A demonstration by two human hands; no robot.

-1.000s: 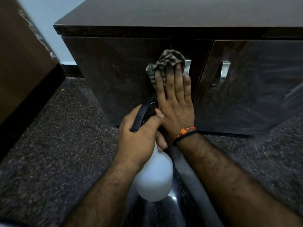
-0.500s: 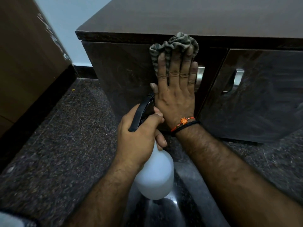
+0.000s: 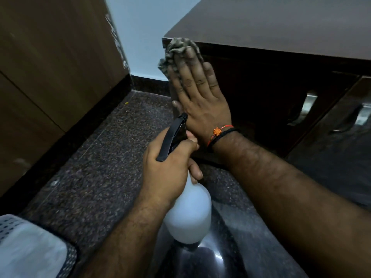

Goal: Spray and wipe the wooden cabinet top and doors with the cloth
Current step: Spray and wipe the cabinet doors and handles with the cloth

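The dark wooden cabinet stands ahead, its left door facing me. My right hand lies flat against the upper left corner of that door and presses a crumpled grey cloth onto it. The cloth bunches above my fingertips at the top edge. My left hand is below, closed around the neck of a white spray bottle with a black trigger head. The bottle hangs in front of the door's lower part.
The right door and two metal handles are to the right. A brown wooden panel stands at the left, with a pale wall behind. The floor is dark speckled stone.
My right hand has slid the cloth from near the door's handle up and left to the door's top left corner. The left hand still holds the bottle in place.
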